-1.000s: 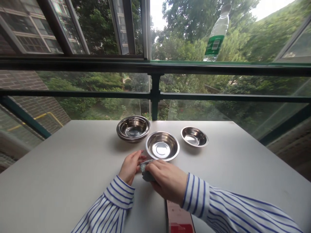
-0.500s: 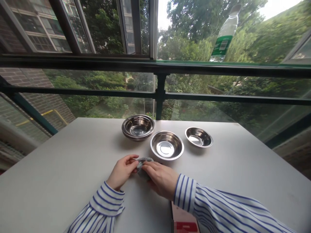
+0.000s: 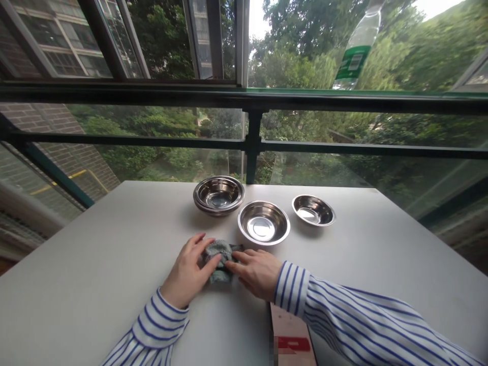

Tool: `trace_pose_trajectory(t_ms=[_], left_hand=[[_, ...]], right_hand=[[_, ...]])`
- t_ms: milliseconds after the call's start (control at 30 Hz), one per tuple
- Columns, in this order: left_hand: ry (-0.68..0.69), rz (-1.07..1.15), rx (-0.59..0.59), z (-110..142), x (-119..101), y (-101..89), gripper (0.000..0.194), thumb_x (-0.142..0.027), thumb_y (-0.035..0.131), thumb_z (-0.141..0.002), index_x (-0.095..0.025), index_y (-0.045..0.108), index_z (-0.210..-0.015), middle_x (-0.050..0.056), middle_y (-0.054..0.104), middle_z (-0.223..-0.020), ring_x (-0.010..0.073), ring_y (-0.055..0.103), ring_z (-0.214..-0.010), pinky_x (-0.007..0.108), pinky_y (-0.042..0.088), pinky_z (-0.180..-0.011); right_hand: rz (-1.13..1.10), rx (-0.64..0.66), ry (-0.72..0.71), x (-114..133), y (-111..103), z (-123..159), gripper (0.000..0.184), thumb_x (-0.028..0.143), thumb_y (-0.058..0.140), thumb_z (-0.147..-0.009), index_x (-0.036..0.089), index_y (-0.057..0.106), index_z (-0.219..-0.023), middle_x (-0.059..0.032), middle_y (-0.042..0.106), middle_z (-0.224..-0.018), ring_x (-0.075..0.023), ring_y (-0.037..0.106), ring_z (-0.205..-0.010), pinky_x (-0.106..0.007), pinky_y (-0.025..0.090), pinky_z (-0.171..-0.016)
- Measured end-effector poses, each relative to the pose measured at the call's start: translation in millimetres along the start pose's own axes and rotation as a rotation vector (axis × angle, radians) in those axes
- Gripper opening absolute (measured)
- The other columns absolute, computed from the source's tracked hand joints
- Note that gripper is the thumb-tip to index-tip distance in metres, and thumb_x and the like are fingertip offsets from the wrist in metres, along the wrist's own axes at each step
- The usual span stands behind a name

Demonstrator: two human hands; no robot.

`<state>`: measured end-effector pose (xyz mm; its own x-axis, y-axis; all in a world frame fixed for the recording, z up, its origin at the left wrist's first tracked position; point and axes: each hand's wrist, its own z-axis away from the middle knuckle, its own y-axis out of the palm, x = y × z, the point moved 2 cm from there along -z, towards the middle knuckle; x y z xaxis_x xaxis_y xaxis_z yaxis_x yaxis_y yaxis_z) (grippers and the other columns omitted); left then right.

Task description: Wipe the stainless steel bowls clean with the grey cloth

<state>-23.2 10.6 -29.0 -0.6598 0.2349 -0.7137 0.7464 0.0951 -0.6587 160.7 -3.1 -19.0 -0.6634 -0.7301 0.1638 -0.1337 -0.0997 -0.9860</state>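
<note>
A crumpled grey-green cloth [image 3: 220, 249] lies bunched on the white table [image 3: 125, 244], in front of the steel bowls. My left hand [image 3: 187, 269] curves round its left side, thumb on the near part and fingers on the far part. From the right, my right hand [image 3: 257, 272] pinches the cloth's right edge with its fingertips; part of its grip is hidden. Just beyond the cloth sits a shiny steel bowl [image 3: 263, 206].
Stacked steel bowls [image 3: 218, 208] stand at the back left, and another steel bowl [image 3: 313, 198] at the right. A pinkish flat item with a red patch [image 3: 292, 325] is at the near edge. Behind the table run a railing [image 3: 171, 140] and a window with a plastic bottle [image 3: 354, 61].
My left hand has spread from a pinch at the cloth's edge to round its left side. More of the cloth shows, bunched on the table. The view has tipped slightly down.
</note>
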Motion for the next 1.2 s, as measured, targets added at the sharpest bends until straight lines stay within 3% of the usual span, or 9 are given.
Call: trace_pose_trajectory(t_ms=[167, 333, 433, 667, 800, 900, 967, 1100, 1200], left_hand=[[0.130, -0.179, 0.233, 3.9, -0.1, 8.8, 0.037, -0.026, 0.053, -0.074, -0.019, 0.061, -0.109, 0.012, 0.057, -0.119, 0.0271, 0.050, -0.111, 0.044, 0.036, -0.098], [0.199, -0.300, 0.213, 5.5, -1.4, 7.0, 0.049, -0.037, 0.049, -0.078, -0.017, 0.050, -0.123, 0.015, 0.047, -0.131, 0.0282, 0.042, -0.120, 0.045, 0.034, -0.100], [0.275, -0.357, 0.296, 9.6, -5.3, 11.1, 0.053, -0.041, 0.050, -0.078, -0.020, 0.048, -0.126, 0.015, 0.043, -0.135, 0.0302, 0.038, -0.123, 0.047, 0.033, -0.100], [0.263, -0.408, 0.363, 8.1, -3.3, 10.7, 0.045, -0.025, 0.054, -0.076, -0.027, 0.053, -0.121, 0.012, 0.048, -0.132, 0.0311, 0.041, -0.121, 0.053, 0.031, -0.098], [0.174, -0.233, 0.379, -5.6, -15.4, -1.3, 0.042, -0.036, 0.063, -0.067, -0.027, 0.063, -0.109, 0.012, 0.055, -0.125, 0.0327, 0.048, -0.115, 0.051, 0.032, -0.097], [-0.015, 0.053, 0.234, -28.1, -26.9, -3.4, 0.033, -0.039, 0.064, -0.065, -0.023, 0.070, -0.093, 0.010, 0.066, -0.108, 0.0287, 0.055, -0.105, 0.040, 0.035, -0.096], [-0.195, 0.259, 0.149, -45.3, -30.2, 3.7, 0.028, -0.036, 0.068, -0.061, -0.021, 0.071, -0.084, 0.009, 0.070, -0.092, 0.0270, 0.059, -0.095, 0.035, 0.042, -0.088], [-0.266, 0.348, 0.180, -72.9, -33.8, 30.1, 0.014, -0.029, 0.062, -0.066, -0.016, 0.068, -0.069, 0.005, 0.066, -0.063, 0.0194, 0.061, -0.060, 0.028, 0.047, -0.056], [-0.313, 0.396, 0.208, -81.4, -35.4, 44.8, 0.013, -0.023, 0.059, -0.068, -0.015, 0.064, -0.060, 0.002, 0.061, -0.053, 0.0151, 0.057, -0.051, 0.025, 0.045, -0.048]], right_hand=[[-0.145, -0.102, 0.006, -8.5, -13.7, 7.0, 0.043, 0.013, 0.047, -0.078, 0.016, 0.046, -0.120, -0.0115, 0.055, -0.112, -0.0198, 0.056, -0.091, -0.030, 0.046, -0.075], [-0.192, -0.210, 0.104, -24.9, -31.4, 27.2, 0.035, 0.012, 0.044, -0.080, 0.016, 0.052, -0.113, -0.0106, 0.060, -0.105, -0.0184, 0.059, -0.087, -0.030, 0.047, -0.074], [-0.184, -0.288, 0.191, -36.6, -37.4, 39.1, 0.029, 0.014, 0.044, -0.081, 0.016, 0.056, -0.108, -0.0096, 0.063, -0.098, -0.0170, 0.060, -0.078, -0.029, 0.046, -0.070], [-0.312, -0.451, 0.530, -73.0, -43.9, 57.8, 0.022, 0.025, 0.046, -0.080, 0.018, 0.061, -0.093, -0.0038, 0.065, -0.077, -0.0145, 0.057, -0.061, -0.028, 0.044, -0.062], [-0.478, -0.476, 0.748, -100.7, -38.1, 64.6, 0.019, 0.030, 0.049, -0.078, 0.018, 0.062, -0.084, -0.0026, 0.063, -0.071, -0.0149, 0.057, -0.060, -0.027, 0.045, -0.059], [-0.551, -0.481, 0.831, -117.1, -30.5, 64.9, 0.018, 0.029, 0.047, -0.079, 0.016, 0.060, -0.079, -0.0024, 0.063, -0.067, -0.0123, 0.057, -0.052, -0.025, 0.046, -0.054], [-0.621, -0.470, 0.877, -123.4, -24.5, 62.2, 0.017, 0.027, 0.046, -0.080, 0.015, 0.059, -0.077, -0.0020, 0.062, -0.065, -0.0100, 0.056, -0.046, -0.022, 0.045, -0.049], [-0.778, -0.419, 0.913, -123.4, -12.6, 51.5, 0.017, 0.024, 0.045, -0.081, 0.012, 0.058, -0.079, -0.0029, 0.062, -0.064, -0.0083, 0.055, -0.041, -0.017, 0.037, -0.035], [-0.875, -0.397, 0.903, -118.6, -5.8, 42.5, 0.017, 0.022, 0.045, -0.081, 0.012, 0.057, -0.078, -0.0034, 0.062, -0.065, -0.0085, 0.056, -0.042, -0.015, 0.034, -0.031]])
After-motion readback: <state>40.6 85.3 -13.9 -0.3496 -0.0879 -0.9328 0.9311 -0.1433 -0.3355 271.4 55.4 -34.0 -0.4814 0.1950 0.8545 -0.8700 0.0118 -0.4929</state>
